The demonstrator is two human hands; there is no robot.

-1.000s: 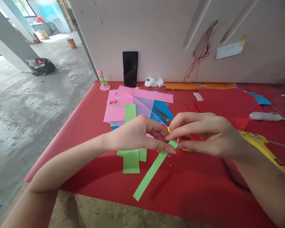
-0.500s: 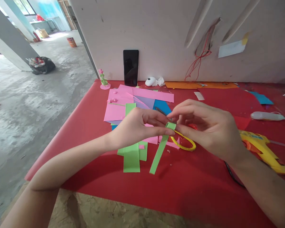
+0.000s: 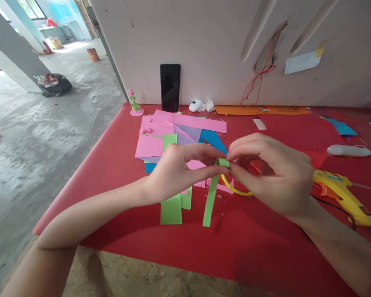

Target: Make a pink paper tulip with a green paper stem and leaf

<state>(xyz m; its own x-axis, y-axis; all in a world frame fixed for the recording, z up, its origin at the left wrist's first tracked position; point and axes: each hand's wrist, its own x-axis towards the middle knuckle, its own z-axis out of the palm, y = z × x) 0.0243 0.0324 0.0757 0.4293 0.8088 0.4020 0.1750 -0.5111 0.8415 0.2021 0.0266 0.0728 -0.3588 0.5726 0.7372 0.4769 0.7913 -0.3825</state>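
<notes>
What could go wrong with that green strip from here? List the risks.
The green strip is pinched by the fingertips of the left hand and right hand only at its rolled top, so the coil might spring loose. Its free tail hangs to the red table and could snag. The glue gun lies close by the right wrist.

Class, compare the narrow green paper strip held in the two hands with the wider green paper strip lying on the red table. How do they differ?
The narrow green paper strip is pinched between the left hand and right hand, while the wider green paper strip lies flat on the red table. The narrow one is rolled at its top end and hangs down; the wider one is uncurled. Both are light green paper.
</notes>
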